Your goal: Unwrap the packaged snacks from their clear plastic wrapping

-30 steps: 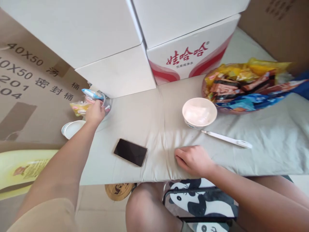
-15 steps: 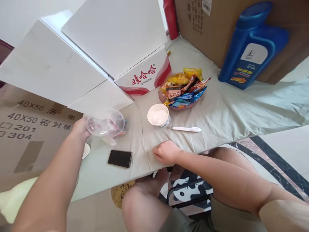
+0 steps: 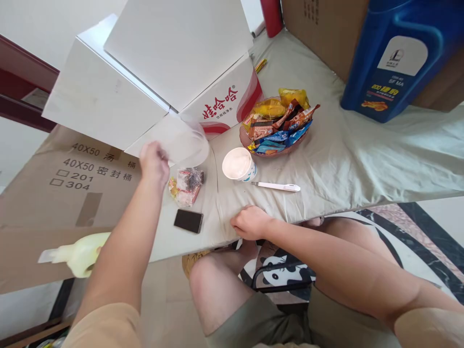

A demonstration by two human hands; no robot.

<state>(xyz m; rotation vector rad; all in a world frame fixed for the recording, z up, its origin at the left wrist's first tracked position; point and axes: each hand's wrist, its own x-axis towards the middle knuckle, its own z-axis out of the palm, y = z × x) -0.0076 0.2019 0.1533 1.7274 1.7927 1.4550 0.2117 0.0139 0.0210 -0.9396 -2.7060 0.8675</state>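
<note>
My left hand (image 3: 155,164), slightly blurred, is closed on the edge of a clear plastic bowl (image 3: 193,150) lifted in front of the white box. Just below it on the cloth lie several small wrapped snacks (image 3: 186,186) in clear and coloured film. My right hand (image 3: 251,222) rests at the near table edge with its fingers curled in; nothing shows in it. Beyond that hand stands a white paper cup (image 3: 250,170) with a blue pattern. Beside the cup lies a white utility knife (image 3: 277,186). A black phone (image 3: 188,221) lies between my two arms.
A pinkish glass bowl (image 3: 273,151) full of packaged snacks stands behind the cup. White cartons (image 3: 177,53) and a brown box (image 3: 97,193) border the left. A blue oil jug (image 3: 391,72) stands at back right. A pale yellow bottle (image 3: 81,253) is beside my left arm.
My left hand has carried the plastic bowl up and to the right, uncovering the wrapped snacks. The view has shifted a little. My right hand stays where it was on the table.
</note>
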